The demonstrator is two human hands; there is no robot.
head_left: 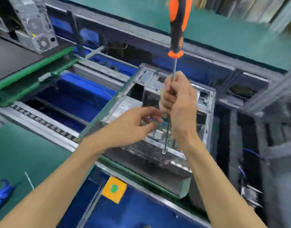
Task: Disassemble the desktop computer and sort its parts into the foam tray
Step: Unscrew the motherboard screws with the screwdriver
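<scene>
the right hand (177, 102) clenches the metal shaft of the screwdriver (177, 27), upright over the open computer case (205, 102). the left hand (133, 125) hovers beside it, grip released, fingers loosely curled.

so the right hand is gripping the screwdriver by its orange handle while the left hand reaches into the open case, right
Not quite. In the head view the right hand grips the screwdriver by its metal shaft, well below the orange handle. The left hand does reach into the open case.
</scene>
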